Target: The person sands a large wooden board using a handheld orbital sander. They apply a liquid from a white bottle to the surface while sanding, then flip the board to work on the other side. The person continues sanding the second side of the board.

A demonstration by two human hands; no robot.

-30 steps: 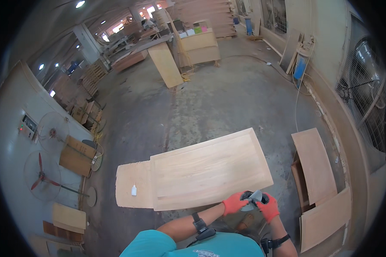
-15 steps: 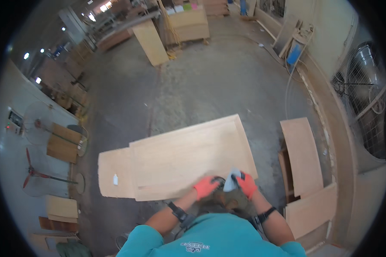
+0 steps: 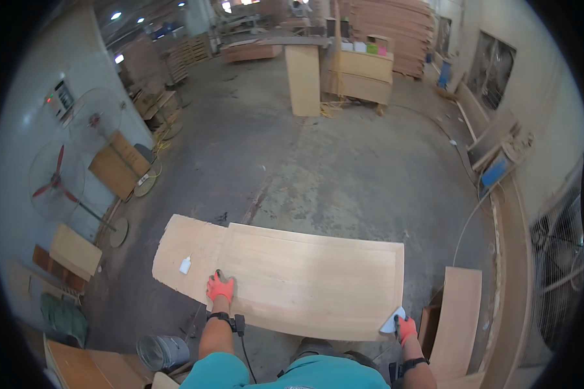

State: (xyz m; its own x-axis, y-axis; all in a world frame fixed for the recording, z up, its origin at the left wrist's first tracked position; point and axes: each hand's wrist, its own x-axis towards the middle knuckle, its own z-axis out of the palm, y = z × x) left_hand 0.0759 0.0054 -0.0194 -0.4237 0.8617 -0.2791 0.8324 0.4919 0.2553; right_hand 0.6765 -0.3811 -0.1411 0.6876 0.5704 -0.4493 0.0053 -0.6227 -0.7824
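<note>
Head view: a long wooden panel (image 3: 311, 285) is laid flat over a thinner sheet (image 3: 185, 256), above the concrete floor (image 3: 318, 162). The left hand (image 3: 220, 287), in an orange glove, is pressed flat and open on the panel's near-left edge. The right hand (image 3: 405, 328) is closed on a small pale pad (image 3: 393, 321) at the near-right corner; its fingers are largely hidden. A small white bottle (image 3: 185, 264) stands on the sheet. The support beneath is concealed.
</note>
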